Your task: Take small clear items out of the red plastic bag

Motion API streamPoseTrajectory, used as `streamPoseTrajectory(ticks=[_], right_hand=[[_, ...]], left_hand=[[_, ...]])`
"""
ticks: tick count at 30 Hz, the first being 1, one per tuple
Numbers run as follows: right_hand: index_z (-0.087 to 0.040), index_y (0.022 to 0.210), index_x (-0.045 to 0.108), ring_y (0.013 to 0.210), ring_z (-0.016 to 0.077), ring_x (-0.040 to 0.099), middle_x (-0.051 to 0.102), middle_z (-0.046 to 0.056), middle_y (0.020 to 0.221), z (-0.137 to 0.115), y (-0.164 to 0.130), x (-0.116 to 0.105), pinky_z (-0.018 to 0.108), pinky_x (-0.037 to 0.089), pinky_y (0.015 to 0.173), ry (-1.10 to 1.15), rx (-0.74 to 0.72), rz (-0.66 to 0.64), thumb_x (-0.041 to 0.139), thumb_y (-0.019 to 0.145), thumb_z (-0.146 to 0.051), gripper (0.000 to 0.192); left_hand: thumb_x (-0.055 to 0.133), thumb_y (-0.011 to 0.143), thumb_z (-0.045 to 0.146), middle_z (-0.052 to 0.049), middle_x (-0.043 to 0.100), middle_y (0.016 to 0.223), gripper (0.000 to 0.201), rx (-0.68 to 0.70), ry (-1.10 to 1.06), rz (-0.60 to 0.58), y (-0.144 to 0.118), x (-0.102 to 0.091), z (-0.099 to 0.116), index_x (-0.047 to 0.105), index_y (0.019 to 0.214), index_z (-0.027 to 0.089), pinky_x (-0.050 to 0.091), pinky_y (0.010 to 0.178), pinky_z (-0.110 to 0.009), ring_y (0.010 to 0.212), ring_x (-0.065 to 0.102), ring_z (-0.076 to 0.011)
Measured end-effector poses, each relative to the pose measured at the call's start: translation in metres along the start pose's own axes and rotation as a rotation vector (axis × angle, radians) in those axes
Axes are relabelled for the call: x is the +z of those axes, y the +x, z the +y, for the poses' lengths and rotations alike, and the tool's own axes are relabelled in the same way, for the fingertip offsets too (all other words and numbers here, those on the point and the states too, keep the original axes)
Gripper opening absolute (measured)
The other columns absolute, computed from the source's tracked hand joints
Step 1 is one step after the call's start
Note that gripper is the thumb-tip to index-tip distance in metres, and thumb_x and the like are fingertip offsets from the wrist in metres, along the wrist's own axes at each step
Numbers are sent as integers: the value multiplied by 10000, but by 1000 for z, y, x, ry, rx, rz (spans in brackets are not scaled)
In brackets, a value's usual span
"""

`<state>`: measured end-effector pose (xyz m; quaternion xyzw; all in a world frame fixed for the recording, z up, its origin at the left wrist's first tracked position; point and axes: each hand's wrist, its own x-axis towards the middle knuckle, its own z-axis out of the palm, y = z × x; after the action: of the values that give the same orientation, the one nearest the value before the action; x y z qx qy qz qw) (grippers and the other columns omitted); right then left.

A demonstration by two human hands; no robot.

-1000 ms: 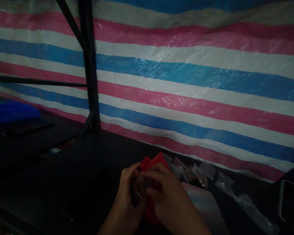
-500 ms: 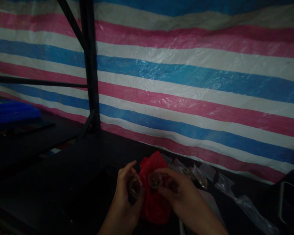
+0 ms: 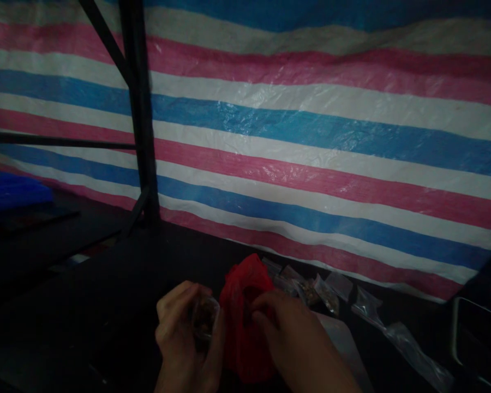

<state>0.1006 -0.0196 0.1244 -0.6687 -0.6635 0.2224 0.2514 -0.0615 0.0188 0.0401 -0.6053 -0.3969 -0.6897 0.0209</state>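
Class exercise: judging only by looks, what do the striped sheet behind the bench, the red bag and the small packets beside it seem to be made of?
Striped sheet: likely woven plastic tarpaulin, with glossy creases and a fine weave.
Red bag: probably thin plastic film, soft and crumpled, with a dull sheen.
Small packets: apparently clear plastic film, since dark contents show through.

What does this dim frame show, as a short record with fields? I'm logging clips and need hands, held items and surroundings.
left hand: left hand, grip closed on a small clear round plastic container with brownish contents
right hand: right hand, fingertips at the mouth of a crumpled red plastic bag; whether it holds anything cannot be told
surface: dark tabletop
nearby: small clear plastic pouches in a row right of the bag
backdrop: pink, blue and white striped tarpaulin
frame: black metal post
lighting: very dim
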Motion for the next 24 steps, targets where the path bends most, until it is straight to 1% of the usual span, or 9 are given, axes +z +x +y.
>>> streamPoseTrajectory(ticks=[2,4,6,9,12,14,17,21,24], right_hand=[[-256,978,775,1015,237,718,790,26,1033,-12,-9,-12,336,467,888,63,3,1,624,933,-172,179],[-277,974,766,993,225,711,783,-3,1021,-22,-14,-14,317,457,848,133,-15,-51,692,875,-178,158],[-275,979,754,984,224,706,776,-9,1035,-28,-16,-7,312,447,816,159,-47,-82,721,825,-152,200],[-253,968,733,1006,229,696,760,2,1056,-28,-15,8,324,435,829,132,-120,-47,708,805,-94,229],[-247,986,745,1049,244,698,753,18,1087,-26,-14,16,347,440,892,105,-164,-36,720,808,-82,244],[-242,1010,768,1062,269,706,764,40,1102,-25,-15,14,374,447,924,67,-148,-41,723,826,-96,239],[-247,1010,803,1044,292,720,790,56,1084,-21,-18,1,385,465,906,12,-92,-31,710,879,-155,185],[-302,986,834,895,211,738,814,-6,967,-9,-30,-31,300,487,791,104,-125,-3,652,940,-221,204],[-336,939,844,839,171,743,816,-42,912,4,-41,-51,248,501,757,202,-167,53,636,927,-219,239]], left_hand=[[713,855,78,-77,565,1137,459,116,90,17,2,-2,3,545,1257,223,594,647,-221,913,669,-155],[723,846,99,-87,573,1168,430,158,83,6,1,-2,2,585,1234,225,615,682,-248,957,671,-171],[709,859,189,-86,585,1183,378,153,3,37,-3,1,-2,618,1221,246,635,700,-307,961,677,-195],[706,869,295,-68,608,1122,270,106,-28,94,-8,6,-15,657,1134,270,645,697,-377,924,685,-225],[717,877,282,-51,615,1033,165,44,16,101,-9,10,-24,674,1036,267,640,663,-370,846,685,-217],[705,884,256,-48,620,1022,135,37,18,95,-9,10,-20,680,1015,271,636,647,-350,822,686,-206],[716,845,180,-77,629,1194,294,49,-48,43,-8,7,0,671,1116,285,651,759,-352,992,705,-226],[799,793,242,-115,587,1446,728,-77,-96,-108,-7,1,33,501,1456,302,609,1032,-453,1301,642,-304],[782,849,361,-45,693,1405,671,-199,-133,-326,-15,3,51,518,1465,356,657,947,-375,1221,726,-273]])
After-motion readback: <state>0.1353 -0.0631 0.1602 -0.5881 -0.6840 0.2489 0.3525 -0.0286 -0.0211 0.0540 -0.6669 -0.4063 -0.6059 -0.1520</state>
